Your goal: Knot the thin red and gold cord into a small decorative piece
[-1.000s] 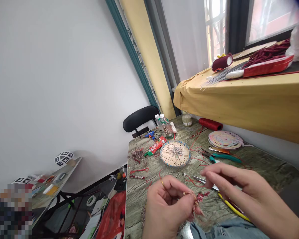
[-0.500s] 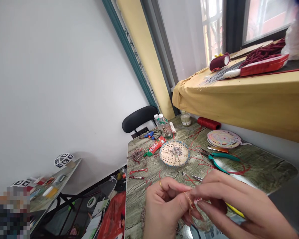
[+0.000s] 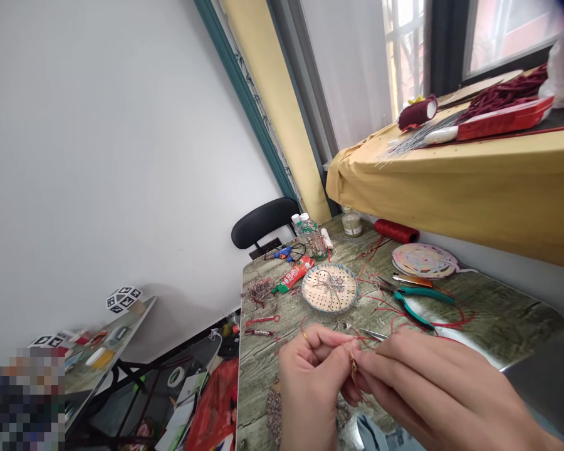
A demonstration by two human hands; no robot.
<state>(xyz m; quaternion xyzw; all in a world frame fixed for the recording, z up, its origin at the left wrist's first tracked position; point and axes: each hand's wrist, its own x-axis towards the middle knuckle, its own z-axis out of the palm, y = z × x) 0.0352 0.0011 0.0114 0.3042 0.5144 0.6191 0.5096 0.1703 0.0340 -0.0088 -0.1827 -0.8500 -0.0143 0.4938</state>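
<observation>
Above the wood-grain table (image 3: 263,363), hands (image 3: 352,369) pinch the cord piece (image 3: 354,368) between their fingertips.

The left hand (image 3: 310,382) and right hand (image 3: 432,382) mostly hid the small piece (image 3: 354,371) between them; the pointed tool (image 3: 374,335) vanished beneath the right. Toward eight o'clock, pixelation masked a patch (image 3: 23,401).

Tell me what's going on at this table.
Someone's left hand and right hand meet over the table, pinching a small piece of cord between the fingertips; its shape is mostly hidden. Just beyond lie a round woven tray with cord on it, green-handled pliers, red thread and a red tube. Neither hand is touching those.
</observation>
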